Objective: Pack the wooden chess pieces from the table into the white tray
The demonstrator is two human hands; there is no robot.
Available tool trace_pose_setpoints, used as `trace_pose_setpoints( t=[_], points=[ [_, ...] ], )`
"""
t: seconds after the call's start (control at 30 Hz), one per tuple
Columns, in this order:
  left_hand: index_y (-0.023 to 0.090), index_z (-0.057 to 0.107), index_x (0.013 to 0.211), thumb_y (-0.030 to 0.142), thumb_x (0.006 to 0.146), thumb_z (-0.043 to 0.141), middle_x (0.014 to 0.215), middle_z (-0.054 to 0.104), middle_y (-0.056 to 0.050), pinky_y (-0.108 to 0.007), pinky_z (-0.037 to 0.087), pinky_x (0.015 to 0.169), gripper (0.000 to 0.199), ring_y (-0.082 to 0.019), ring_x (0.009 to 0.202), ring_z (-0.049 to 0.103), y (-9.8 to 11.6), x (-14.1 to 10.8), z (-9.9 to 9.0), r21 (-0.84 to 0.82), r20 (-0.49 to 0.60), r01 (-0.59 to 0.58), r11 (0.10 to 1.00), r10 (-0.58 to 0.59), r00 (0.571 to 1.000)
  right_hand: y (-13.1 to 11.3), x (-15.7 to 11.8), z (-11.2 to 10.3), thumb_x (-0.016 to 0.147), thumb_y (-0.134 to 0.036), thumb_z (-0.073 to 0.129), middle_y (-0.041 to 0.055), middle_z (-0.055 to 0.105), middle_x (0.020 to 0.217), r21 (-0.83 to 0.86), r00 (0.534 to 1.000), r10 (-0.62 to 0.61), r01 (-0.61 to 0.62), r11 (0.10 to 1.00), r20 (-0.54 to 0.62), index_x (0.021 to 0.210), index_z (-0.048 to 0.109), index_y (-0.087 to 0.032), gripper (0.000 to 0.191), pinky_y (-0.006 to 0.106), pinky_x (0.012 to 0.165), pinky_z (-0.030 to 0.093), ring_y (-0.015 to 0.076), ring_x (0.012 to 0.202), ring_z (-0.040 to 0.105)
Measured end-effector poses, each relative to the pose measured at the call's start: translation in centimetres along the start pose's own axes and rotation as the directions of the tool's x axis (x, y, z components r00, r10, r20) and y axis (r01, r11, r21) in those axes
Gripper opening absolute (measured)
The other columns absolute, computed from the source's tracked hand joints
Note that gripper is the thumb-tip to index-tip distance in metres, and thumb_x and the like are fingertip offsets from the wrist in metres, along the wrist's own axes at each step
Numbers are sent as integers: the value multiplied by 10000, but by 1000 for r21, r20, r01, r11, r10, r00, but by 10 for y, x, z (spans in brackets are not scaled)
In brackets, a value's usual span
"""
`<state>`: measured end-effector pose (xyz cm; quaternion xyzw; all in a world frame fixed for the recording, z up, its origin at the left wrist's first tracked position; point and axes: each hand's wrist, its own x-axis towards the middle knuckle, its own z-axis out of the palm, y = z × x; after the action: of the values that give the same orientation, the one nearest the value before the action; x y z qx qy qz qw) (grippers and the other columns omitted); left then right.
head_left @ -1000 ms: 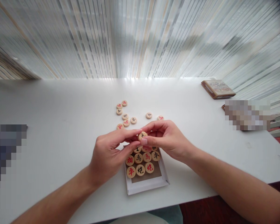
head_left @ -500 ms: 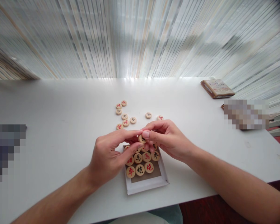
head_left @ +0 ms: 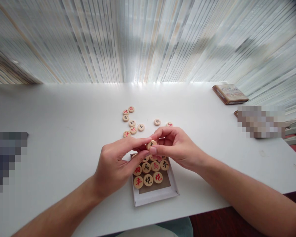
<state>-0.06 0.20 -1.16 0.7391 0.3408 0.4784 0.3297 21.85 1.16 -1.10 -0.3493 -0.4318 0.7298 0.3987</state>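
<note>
Between my two hands is a round wooden Chinese chess piece (head_left: 151, 144) with a black character. My left hand (head_left: 120, 158) pinches it from the left with thumb and forefinger. From the right, the thumb and fingers of my right hand (head_left: 175, 146) close on the same piece. Just below lies a shallow white box (head_left: 154, 198) with a brown bottom, holding rows of pieces in red and black. A black-marked piece (head_left: 148, 180) and a red-marked piece (head_left: 158, 177) lie in its nearest row. My hands partly cover the far rows.
Several smaller pieces lie loose beyond my hands, among them a red-marked one (head_left: 131, 109) and a black-marked one (head_left: 157, 122). A flat brown box (head_left: 230, 93) sits at the back right of the white table (head_left: 64, 115). Blurred-out items lie at both sides. A striped curtain (head_left: 138, 39) hangs behind.
The piece in my hands has turned, and its black character looks different now. My right thumb has slid lower, off the top of its face. The box and loose pieces stay put.
</note>
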Motion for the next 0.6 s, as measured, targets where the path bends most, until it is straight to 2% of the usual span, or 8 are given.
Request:
trace_pose_setpoints(
  t=[0.1,0.3,0.5,0.6],
  points=[
    [334,836,1233,133,952,819,1033,878,2,-296,701,799,346,-182,837,822,1,1,0,5,20,-35,999,35,999,-1,0,2,754,-276,1022,13,782,741,-9,1000,0,0,1000,-5,916,819,-175,279,209,584,557,116,638,693],
    [347,840,1229,142,946,823,1031,877,-2,-305,702,798,350,-189,829,822,0,1,0,-8,27,3,1000,-2,1000,-3,0,4,777,-298,1003,9,765,700,11,1000,-10,10,1000,0,876,802,-174,256,209,561,560,124,620,696],
    [323,834,1243,134,959,803,1012,873,-13,-305,693,773,343,-190,813,814,-1,1,0,14,36,-46,999,46,998,-4,0,4,660,-238,1062,4,770,730,-12,1000,26,-26,1000,-13,865,769,-172,363,207,576,551,117,636,691],
    [335,832,1248,134,966,794,1007,872,-12,-306,688,754,347,-194,814,812,0,2,0,10,47,-65,998,65,997,-4,0,6,669,-256,1061,-2,760,701,-10,999,25,-25,1000,-20,834,750,-168,363,197,548,533,107,603,672]
  ],
)
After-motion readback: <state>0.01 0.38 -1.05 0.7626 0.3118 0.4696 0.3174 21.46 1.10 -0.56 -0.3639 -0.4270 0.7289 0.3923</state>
